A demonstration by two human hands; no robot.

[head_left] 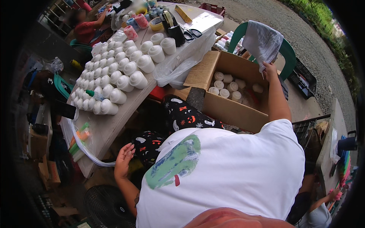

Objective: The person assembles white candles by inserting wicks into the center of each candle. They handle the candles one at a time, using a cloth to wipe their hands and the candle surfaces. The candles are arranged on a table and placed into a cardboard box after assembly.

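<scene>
My right hand (270,71) is stretched out over the far right side of an open cardboard box, its fingers closed on the lower corner of a light grey-white cloth (262,40). The cloth hangs over the backrest of a green plastic chair (288,57). Inside the cardboard box (234,111) stand several white lidded tubs (224,93), with one tub apart near the right wall. My left hand (124,155) hovers beside my patterned trouser leg (146,146), fingers loosely bent and apart from the thumb, with nothing visible in it.
Rows of white lidded tubs (123,83) cover the table (110,127) on the left, with a green-capped bottle (95,95) among them. A tape dispenser (173,28) and scissors (192,34) lie farther back. A black fan (106,205) stands low left. Other people sit at far left and lower right.
</scene>
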